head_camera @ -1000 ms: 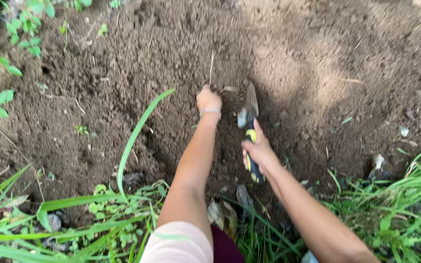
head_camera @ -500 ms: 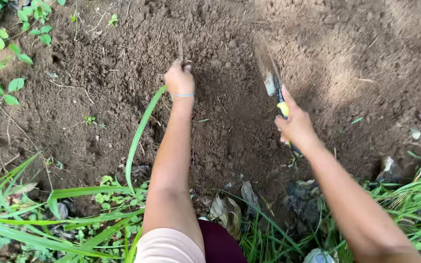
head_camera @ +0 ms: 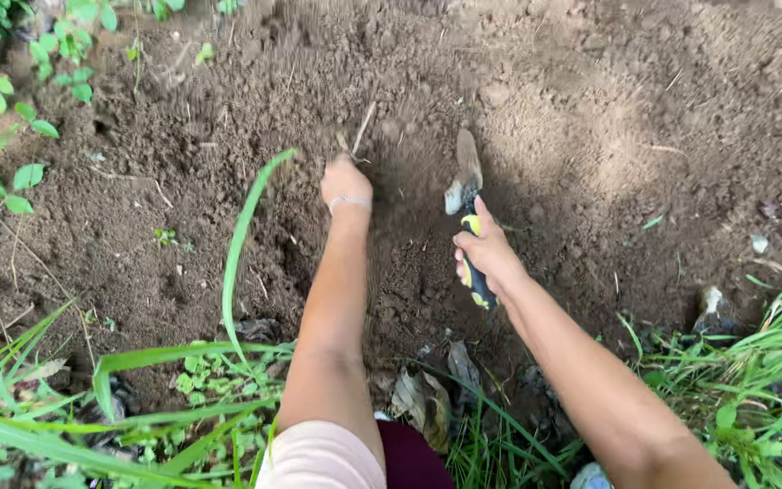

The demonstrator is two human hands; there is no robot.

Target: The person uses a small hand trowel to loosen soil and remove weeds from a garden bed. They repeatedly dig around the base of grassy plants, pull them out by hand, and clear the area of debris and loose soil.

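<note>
My left hand (head_camera: 344,181) reaches out over loose dark soil (head_camera: 590,109) and pinches a thin dry stalk (head_camera: 364,129) sticking up from the ground; a thin band circles its wrist. My right hand (head_camera: 489,258) grips the black and yellow handle of a hand trowel (head_camera: 466,186). The trowel's soil-caked blade points away from me and rests on the dirt just right of my left hand.
Long green grass blades (head_camera: 237,254) arch across the near left. Leafy weeds (head_camera: 2,100) grow at the far left, and grass (head_camera: 771,362) crowds the near right. Dead leaves (head_camera: 423,398) lie near my knee. A small pale stone (head_camera: 710,301) sits at the right.
My right hand has swung the trowel back left and down toward my left hand. My left hand stays on the stalk at the same patch of soil.
</note>
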